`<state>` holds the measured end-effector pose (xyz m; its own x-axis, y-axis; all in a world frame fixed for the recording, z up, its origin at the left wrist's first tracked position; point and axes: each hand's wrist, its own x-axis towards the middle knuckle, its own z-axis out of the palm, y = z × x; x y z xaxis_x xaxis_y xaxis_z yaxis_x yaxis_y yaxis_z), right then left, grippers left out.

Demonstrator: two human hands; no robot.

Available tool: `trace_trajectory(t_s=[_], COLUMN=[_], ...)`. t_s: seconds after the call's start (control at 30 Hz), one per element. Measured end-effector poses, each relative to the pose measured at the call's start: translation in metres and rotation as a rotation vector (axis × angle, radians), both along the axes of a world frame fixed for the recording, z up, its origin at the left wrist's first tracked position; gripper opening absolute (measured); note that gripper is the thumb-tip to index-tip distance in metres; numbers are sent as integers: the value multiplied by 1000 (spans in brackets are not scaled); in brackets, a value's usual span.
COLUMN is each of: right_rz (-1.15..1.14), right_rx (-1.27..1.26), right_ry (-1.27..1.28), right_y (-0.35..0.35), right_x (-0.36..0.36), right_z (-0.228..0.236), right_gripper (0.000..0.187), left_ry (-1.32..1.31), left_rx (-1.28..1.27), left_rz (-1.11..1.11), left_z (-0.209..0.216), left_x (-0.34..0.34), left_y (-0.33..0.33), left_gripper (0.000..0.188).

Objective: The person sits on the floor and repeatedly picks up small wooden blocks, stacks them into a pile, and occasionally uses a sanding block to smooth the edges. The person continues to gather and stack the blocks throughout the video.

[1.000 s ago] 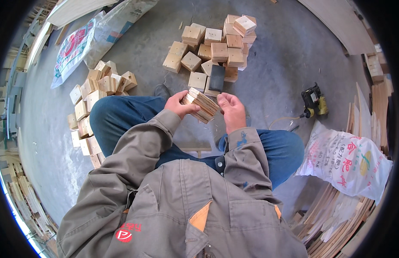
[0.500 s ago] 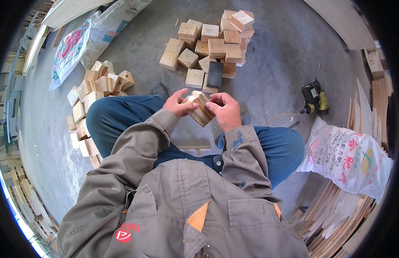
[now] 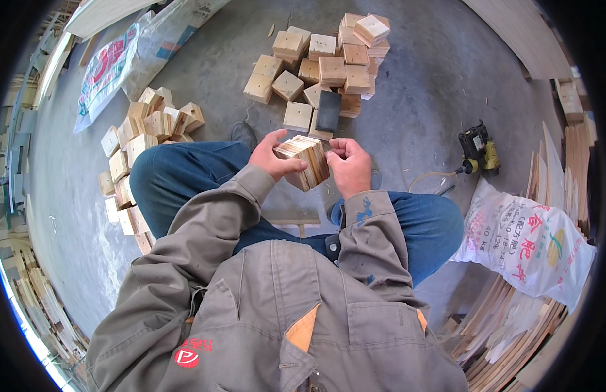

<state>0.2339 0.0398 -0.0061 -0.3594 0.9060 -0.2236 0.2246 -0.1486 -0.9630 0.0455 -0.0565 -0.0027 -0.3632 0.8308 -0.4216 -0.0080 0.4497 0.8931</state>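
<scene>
Between my knees, my left hand grips a square wooden block made of several stacked layers, with the thumb on its near side and the fingers behind. The block's striped, layered side faces right and its pale face is turned up and left. My right hand is at the block's right edge, its fingers curled and thumb and forefinger pinched together. Whether those fingertips touch the block or hold something small is not plain. Just beyond my hands lie a dark block and a heap of similar wooden blocks.
Another heap of blocks lies beside my left knee. To the right are a black-and-yellow power tool with a thin hose, a white printed sack and stacked wood strips. A plastic sack lies at the far left.
The layered block has turned in my left hand, showing more of its pale face and striped side. My right thumb and fingers have come off the block's side and drawn slightly right.
</scene>
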Motion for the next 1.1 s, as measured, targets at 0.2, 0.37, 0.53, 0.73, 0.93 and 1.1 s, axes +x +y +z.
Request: trace_trajectory(t_s=[0.2,0.37,0.53,0.73,0.93,1.1], right_rz=[-15,38,42,2,-136,-45], right_rx=[47,57,76,223,89,308], right_ry=[40,2,-57,-172,-288,-203], right_y=[-2,-3,-2,-3,9,6], right_x=[-5,-5,-4,-5,4,5], right_z=[5,6,10,18,2,-7], right_gripper=[28,33,31,27,32,38], left_ry=[186,364,467,513,417,222], left_rx=[50,53,53,73,78,41], left_rz=[-65,-114,-153,-168,-113,-29], left_z=[-9,-10,3,3,-9,-13], left_x=[0,2,3,4,0,-3], left_y=[-3,-4,-3,-3,-5,-3], left_gripper=[110,108,104,104,104,106])
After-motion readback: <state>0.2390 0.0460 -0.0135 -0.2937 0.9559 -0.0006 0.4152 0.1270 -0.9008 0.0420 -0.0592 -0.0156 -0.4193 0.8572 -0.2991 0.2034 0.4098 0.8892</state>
